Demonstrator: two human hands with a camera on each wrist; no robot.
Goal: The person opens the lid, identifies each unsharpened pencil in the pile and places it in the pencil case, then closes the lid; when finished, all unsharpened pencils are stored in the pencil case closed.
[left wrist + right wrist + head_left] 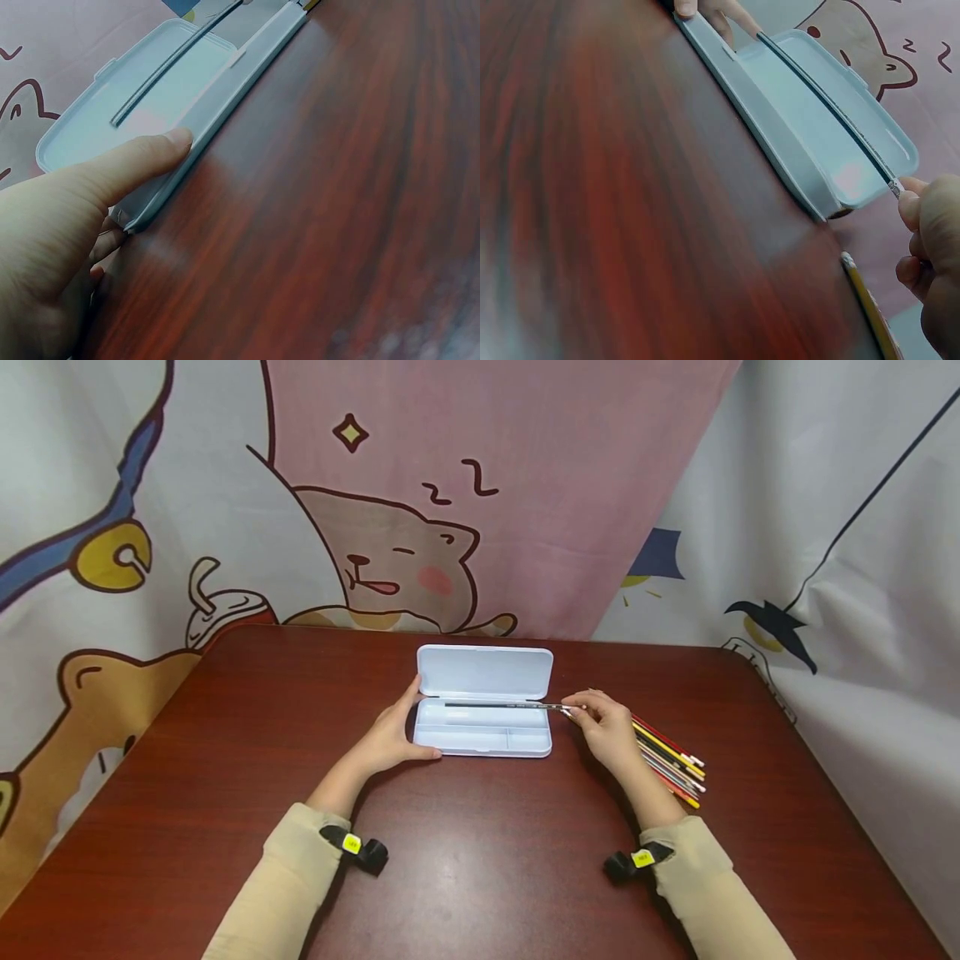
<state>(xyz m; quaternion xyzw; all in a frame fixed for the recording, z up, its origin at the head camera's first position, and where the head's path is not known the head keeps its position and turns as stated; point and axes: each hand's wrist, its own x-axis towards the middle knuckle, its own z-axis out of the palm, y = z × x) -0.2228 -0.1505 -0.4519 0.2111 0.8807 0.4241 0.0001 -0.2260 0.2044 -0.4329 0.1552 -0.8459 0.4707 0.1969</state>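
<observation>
Glossy wood-grain table, left grip around smooth oblong case, right grip closed on slim pencil

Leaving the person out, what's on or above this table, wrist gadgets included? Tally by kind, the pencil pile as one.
Open white rectangular plastic case: 1
Slim dark pencil in the right hand: 1
Pile of multicoloured pencils, too overlapped to count singly: 1
Black wrist-worn cameras with yellow labels: 2
Total: 5

High head view faces forward and down — closer wrist views share the case
</observation>
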